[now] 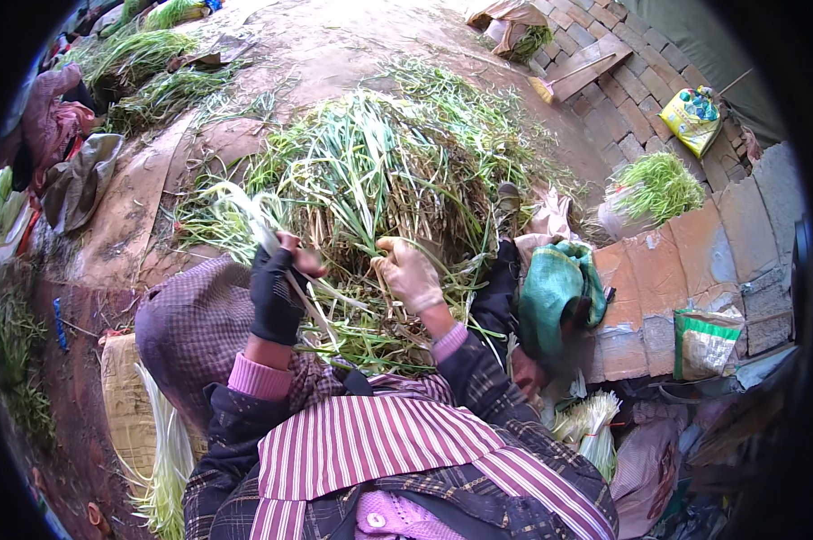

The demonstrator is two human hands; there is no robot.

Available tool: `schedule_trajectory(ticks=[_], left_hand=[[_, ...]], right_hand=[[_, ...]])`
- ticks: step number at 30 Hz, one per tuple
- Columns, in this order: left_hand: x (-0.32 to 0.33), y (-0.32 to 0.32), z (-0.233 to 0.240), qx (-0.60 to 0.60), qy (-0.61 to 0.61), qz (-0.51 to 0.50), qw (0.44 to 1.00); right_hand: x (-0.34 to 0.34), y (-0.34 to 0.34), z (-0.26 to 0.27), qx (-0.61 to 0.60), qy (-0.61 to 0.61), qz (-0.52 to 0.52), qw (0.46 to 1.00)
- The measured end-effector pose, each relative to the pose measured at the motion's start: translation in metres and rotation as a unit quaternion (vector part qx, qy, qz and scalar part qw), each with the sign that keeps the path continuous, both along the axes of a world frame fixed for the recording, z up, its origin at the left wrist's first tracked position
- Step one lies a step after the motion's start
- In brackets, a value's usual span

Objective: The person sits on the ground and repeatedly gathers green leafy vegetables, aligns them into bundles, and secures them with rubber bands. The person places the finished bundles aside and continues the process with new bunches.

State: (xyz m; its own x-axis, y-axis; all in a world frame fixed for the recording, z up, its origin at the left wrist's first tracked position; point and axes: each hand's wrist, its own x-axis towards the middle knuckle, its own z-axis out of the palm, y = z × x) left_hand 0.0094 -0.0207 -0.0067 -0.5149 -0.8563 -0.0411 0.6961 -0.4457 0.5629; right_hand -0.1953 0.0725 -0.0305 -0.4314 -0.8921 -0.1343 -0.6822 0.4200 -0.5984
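Observation:
My left hand, in a black fingerless glove, grips a small bunch of pale peeled stalks. Their whitish ends run down past the wrist, and the leaves bend over above the fist. Close by on the right, my right hand wears a thin pale glove. Its fingers pinch the lower end of a green stalk at the front of a heap of long-leaved greens. Brown, dried leaves and roots hang from this heap. Loose trimmings cover my lap below both hands.
Beside my left knee, peeled pale stalks lie on a tan sack. A green woven sack lies at the right by a low brick ledge. Bundled greens stand behind it. Another person sits far left; a broom lies beyond.

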Motion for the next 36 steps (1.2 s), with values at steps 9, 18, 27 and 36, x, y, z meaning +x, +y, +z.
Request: schedule_trajectory(ticks=[9,18,27,36], left_hand=[[0.008,0.001,0.018,-0.009,-0.217,0.034,0.975],[0.002,0.014,0.018,-0.044,-0.307,-0.100,0.945],[0.003,0.017,0.019,-0.099,-0.295,-0.015,0.950],[-0.002,0.017,0.011,-0.135,-0.287,0.050,0.947]], right_hand=[[0.023,0.028,0.005,-0.158,-0.228,0.125,0.953],[0.055,0.026,0.047,-0.161,-0.404,0.098,0.895],[0.052,0.021,0.003,-0.209,-0.316,0.032,0.925],[0.043,0.027,0.006,-0.254,-0.282,0.042,0.924]])
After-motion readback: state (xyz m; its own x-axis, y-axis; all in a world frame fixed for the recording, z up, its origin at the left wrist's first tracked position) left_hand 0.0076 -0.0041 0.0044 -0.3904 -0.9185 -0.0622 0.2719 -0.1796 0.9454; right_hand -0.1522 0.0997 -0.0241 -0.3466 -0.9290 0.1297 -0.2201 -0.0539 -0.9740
